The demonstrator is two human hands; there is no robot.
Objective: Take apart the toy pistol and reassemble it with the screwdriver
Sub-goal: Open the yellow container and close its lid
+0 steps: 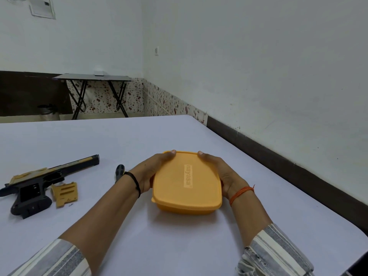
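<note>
- A yellow lidded box (187, 183) sits near the middle of the white table (139, 140), well in from the far edge and the right edge.
- The left hand (151, 172) grips its left side, fingers curled round the rim, thumb on the lid's far corner.
- The right hand (221, 173) grips the right side the same way.
- The toy pistol (39, 182) lies well to the left, partly taken apart, barrel pointing far-right.
- A tan side panel (64, 194) lies just beside its grip.
- The screwdriver (119, 172), its black handle showing, lies between pistol and box, partly hidden by the left wrist.
- Bare tabletop stretches beyond the box.
</note>
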